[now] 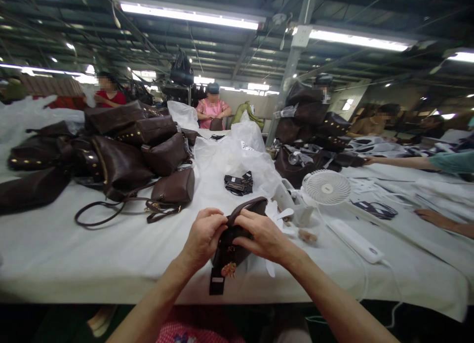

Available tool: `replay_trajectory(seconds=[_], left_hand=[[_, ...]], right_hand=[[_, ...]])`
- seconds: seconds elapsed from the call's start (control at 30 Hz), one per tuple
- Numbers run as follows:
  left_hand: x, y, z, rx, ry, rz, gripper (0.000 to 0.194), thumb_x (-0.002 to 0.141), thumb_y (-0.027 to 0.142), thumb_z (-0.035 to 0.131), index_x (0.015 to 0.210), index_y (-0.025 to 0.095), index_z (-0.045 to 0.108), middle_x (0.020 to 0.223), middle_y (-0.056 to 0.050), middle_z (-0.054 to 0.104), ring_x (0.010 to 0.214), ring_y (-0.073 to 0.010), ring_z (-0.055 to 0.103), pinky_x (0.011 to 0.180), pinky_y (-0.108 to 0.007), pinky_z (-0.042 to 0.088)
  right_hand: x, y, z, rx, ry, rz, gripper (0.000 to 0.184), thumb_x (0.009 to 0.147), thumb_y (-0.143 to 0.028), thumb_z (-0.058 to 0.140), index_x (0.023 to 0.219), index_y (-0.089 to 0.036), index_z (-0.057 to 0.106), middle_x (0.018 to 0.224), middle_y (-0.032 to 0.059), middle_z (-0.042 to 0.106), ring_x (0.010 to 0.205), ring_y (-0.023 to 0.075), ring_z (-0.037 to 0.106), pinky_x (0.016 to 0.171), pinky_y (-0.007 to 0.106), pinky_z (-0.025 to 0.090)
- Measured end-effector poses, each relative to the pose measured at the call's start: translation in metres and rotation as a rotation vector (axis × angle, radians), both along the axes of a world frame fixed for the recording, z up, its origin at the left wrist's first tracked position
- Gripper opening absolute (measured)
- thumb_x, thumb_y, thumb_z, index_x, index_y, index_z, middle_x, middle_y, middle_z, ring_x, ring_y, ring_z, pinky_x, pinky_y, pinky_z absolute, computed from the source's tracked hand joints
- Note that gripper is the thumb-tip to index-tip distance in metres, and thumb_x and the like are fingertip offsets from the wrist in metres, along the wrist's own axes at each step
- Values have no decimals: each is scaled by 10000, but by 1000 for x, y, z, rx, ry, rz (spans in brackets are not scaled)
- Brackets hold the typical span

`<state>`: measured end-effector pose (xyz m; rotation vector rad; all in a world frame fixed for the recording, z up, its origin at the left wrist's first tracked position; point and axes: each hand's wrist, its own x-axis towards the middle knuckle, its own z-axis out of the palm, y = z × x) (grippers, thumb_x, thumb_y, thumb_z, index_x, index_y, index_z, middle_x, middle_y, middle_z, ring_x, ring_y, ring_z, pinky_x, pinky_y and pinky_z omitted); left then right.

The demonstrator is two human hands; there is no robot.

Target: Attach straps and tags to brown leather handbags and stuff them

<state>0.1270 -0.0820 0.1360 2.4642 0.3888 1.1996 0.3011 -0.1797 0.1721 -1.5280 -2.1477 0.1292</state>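
Left hand [206, 234]: fingers pinching the dark bag [237, 254] up top
Right hand [261, 233]: fingers gripping it too
Off right: little white fan [326, 187] on the surface [122, 264]

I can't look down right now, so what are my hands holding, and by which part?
Both hands hold a small dark brown bag by its upper edge.

At your twelve o'clock, near the front edge of the white-covered table [129, 269], you have a small dark-brown bag [237, 251], partly hidden; its strap [255, 202] arches at one o'clock, gold-coloured hardware [228, 269] and black tag [217, 286] around six to seven.
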Motion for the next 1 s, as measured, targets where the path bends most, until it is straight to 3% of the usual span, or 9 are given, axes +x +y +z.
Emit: replay_trajectory(seconds=[0.17,0.3,0.47,0.57,0.77,1.0], left_hand=[[0,4,7,6,138,-27,164,863,118,500,866,191,647,877,-73,685,894,-221,611,819,-356,480],[0,-1,0,-93,19,-73,158,886,124,493,874,186,638,930,-90,697,981,-217,623,847,-330,496],[1,-12,-15,-281,-134,-88,151,901,127,479,873,199,609,945,-67,682,1109,-218,610,939,-339,468],[1,-13,-18,-386,-193,-117,139,895,134,484,836,200,591,933,-59,660,1126,-228,602,949,-350,462],[-3,-6,-18,-548,-269,-168,143,858,153,529,736,180,598,1023,-78,564,1098,-236,584,942,-360,455],[-1,-2,-23,-684,-284,-160,113,807,177,587,696,172,610,962,-61,532,947,-203,547,855,-326,445]], right_hand=[[1,2,-16,105,120,-16,171,849,-103,580,988,-195,617,998,49,603,916,172,602,810,295,515],[3,-2,-26,276,199,-124,214,888,-86,486,1000,-202,625,1076,78,592,1038,197,573,901,329,495],[0,-2,-30,245,230,-232,179,832,-120,592,990,-201,617,1011,68,591,918,196,586,809,327,529],[-1,1,-29,254,190,-221,184,840,-112,568,995,-202,610,1024,76,591,942,207,584,821,339,535],[1,8,-33,354,39,-181,213,935,-157,436,1035,-210,616,980,86,612,920,214,612,814,347,543],[-9,14,-35,419,191,-367,206,951,-201,413,895,-188,610,871,77,635,832,202,619,774,333,515]])
